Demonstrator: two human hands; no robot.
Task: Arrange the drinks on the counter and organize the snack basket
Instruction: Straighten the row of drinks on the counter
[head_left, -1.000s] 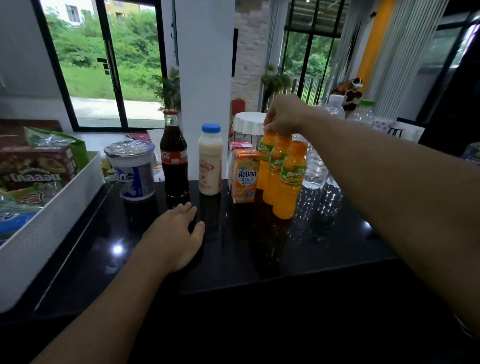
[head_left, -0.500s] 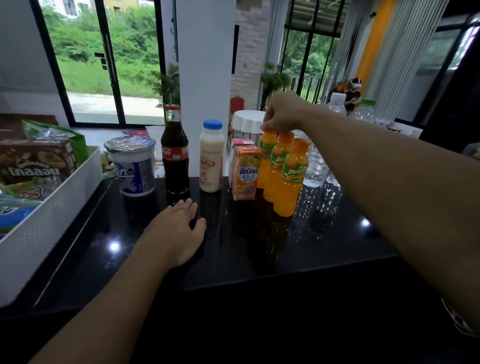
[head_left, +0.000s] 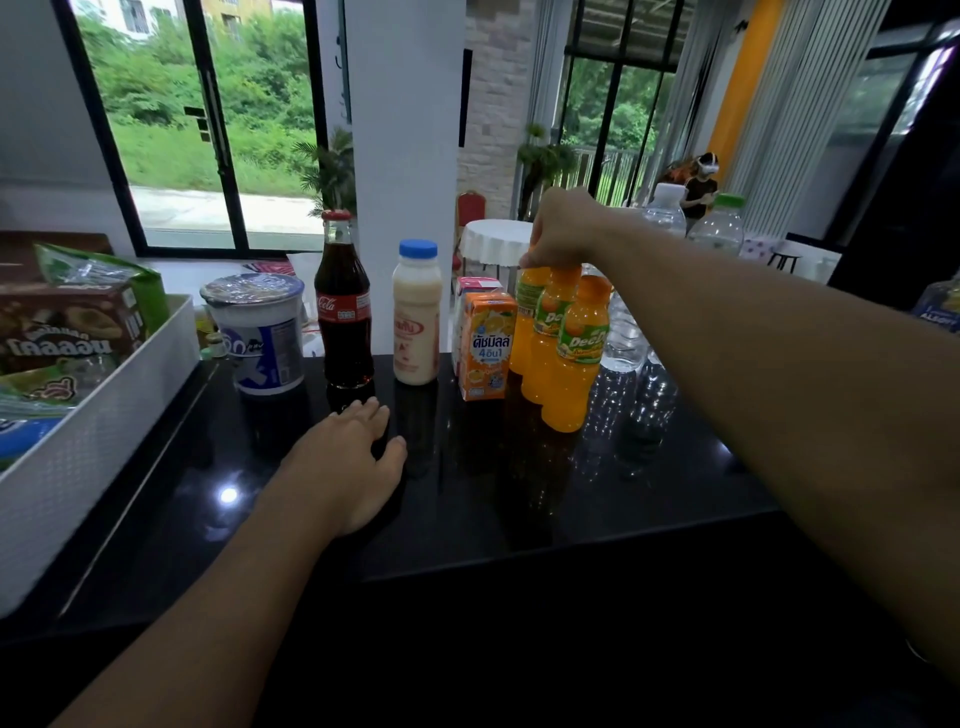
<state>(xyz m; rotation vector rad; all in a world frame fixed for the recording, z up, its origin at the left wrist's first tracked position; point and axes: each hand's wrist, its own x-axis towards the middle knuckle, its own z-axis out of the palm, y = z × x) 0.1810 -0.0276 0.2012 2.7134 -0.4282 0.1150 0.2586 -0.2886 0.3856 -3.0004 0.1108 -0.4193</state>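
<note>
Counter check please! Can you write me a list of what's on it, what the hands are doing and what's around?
Surface: black shiny counter, with light glints.
Job's things: cola bottle, milk bottle, juice carton, three orange bottles, clear water bottles, all upright; foil-lidded tub; white basket holding snack packs.
Clutter: nothing seen.
Hands: left hand rests flat on the counter before the cola bottle; right hand grips the orange bottles' tops.
Cables: nothing seen.
Surroundings: white pillar, glass doors onto greenery, a person far off.
</note>
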